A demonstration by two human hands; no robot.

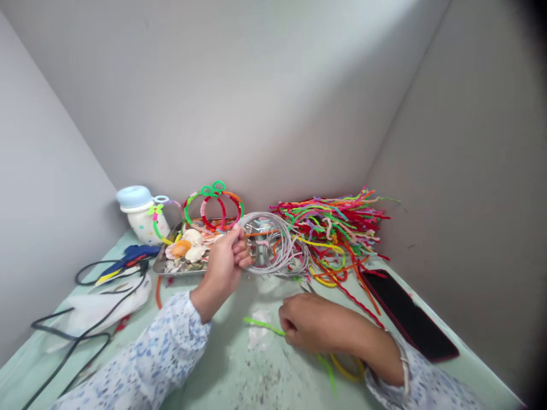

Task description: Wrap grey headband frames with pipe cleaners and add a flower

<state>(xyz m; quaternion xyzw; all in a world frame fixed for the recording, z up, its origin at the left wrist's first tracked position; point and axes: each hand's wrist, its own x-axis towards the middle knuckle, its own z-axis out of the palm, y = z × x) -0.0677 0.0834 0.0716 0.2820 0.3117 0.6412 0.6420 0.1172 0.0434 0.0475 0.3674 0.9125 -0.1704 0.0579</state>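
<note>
My left hand is closed at the left edge of a bundle of thin grey wire hoops, fingers curled round them above the table. Lower right, my right hand is curled with the knuckles up. A bright green pipe cleaner sticks out to the left from its fingers, and another green length shows below the palm. Scissor blades peek out beyond that hand, and a yellow loop like a handle shows under the wrist. Whether the scissors are held or lie beneath is hidden.
A metal tray holds seashells, with pipe-cleaner-wrapped hoops standing behind. Many coloured pipe cleaners are heaped back right. A phone lies right; a white bottle, black cable and plastic bag are left. Walls enclose the table.
</note>
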